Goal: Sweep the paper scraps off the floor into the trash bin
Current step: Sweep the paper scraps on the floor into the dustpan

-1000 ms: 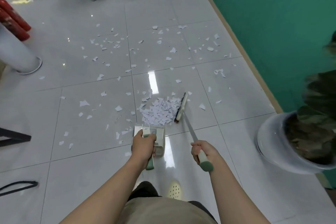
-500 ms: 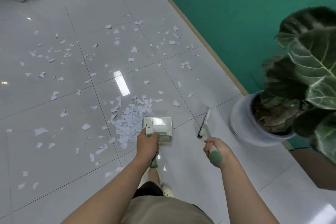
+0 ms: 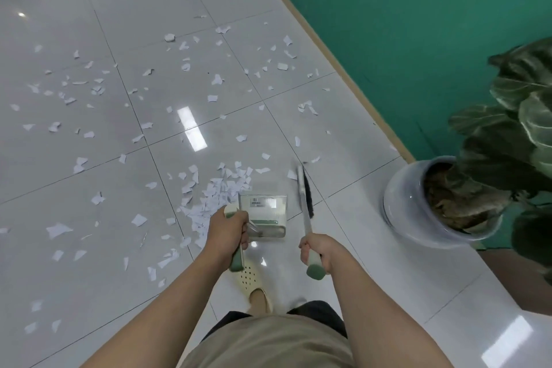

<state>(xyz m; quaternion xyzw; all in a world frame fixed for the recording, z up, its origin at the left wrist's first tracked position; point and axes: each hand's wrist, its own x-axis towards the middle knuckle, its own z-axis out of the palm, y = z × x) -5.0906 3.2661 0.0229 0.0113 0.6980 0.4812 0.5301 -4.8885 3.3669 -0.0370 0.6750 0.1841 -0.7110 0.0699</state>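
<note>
Left grip (image 3: 228, 228) is closed around the dustpan (image 3: 264, 213) handle. Right grip (image 3: 318, 251) is closed around the brush (image 3: 304, 193) handle. Paper scraps (image 3: 213, 197) are piled just left of the dustpan; further scraps are scattered across the floor (image 3: 89, 278) beyond.

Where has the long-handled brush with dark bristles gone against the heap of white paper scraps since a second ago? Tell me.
Yes. The brush has moved from the heap's right edge to the dustpan's far side, apart from the heap.
</note>
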